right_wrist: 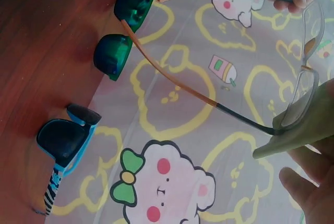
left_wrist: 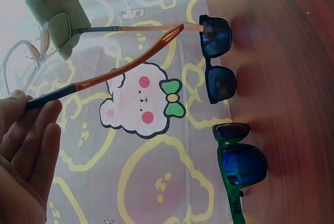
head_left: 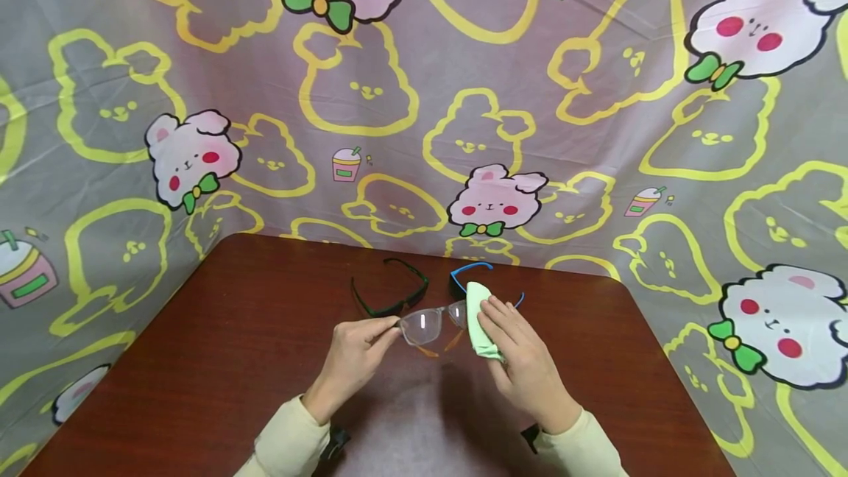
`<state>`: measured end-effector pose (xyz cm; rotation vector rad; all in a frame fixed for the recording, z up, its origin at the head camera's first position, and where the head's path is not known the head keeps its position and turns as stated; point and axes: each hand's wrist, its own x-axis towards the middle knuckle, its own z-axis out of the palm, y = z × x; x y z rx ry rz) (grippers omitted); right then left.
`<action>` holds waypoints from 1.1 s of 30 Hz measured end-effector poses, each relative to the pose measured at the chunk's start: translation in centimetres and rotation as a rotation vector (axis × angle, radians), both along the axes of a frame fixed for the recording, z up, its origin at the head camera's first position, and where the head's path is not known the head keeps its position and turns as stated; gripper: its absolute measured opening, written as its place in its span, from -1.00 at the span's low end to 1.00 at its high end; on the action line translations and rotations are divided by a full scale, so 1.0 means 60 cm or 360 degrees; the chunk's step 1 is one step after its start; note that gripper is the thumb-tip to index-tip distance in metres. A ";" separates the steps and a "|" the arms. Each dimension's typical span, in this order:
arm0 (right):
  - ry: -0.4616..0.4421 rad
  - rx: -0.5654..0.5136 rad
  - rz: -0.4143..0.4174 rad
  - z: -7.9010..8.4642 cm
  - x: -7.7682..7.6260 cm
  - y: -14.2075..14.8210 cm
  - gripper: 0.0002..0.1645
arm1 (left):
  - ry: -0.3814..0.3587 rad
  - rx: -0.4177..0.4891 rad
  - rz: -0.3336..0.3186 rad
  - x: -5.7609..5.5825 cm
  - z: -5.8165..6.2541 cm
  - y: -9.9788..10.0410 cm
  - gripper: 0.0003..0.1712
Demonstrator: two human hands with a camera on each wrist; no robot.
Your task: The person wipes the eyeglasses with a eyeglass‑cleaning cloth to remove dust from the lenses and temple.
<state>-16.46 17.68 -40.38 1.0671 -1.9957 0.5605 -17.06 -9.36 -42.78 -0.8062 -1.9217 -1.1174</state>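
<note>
Clear-framed eyeglasses (head_left: 422, 327) with dark and orange temples are held up above the table. My left hand (head_left: 358, 356) pinches them at the hinge end of one temple, thumb against fingers. In my right hand (head_left: 526, 370) is a folded pale green cloth (head_left: 481, 319), gripped over the lens on the right side. That lens is partly hidden by the cloth in the head view. Seen from the right wrist, the cloth (right_wrist: 297, 122) lies against the lens edge near the hinge, and both temples extend away, unfolded.
Behind the eyeglasses, green-framed sunglasses (head_left: 412, 299) lie on the brown table (head_left: 252, 344) with temples open. Blue-and-black sunglasses (head_left: 457, 284) lie to their right, partly behind the cloth. A patterned curtain (head_left: 371, 94) with cartoon rabbits surrounds the table's back and sides.
</note>
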 end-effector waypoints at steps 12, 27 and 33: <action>-0.0006 0.0031 -0.0027 -0.001 0.003 -0.014 -0.47 | -0.0023 0.0000 -0.0030 0.000 0.000 0.009 -0.80; 0.0028 0.0118 0.0108 0.000 0.008 -0.025 -0.47 | 0.0006 0.0009 -0.0012 0.002 -0.001 0.017 -0.78; 0.0057 0.0119 0.0148 -0.002 0.009 -0.024 -0.49 | -0.0001 0.0019 -0.0001 0.002 0.001 0.018 -0.80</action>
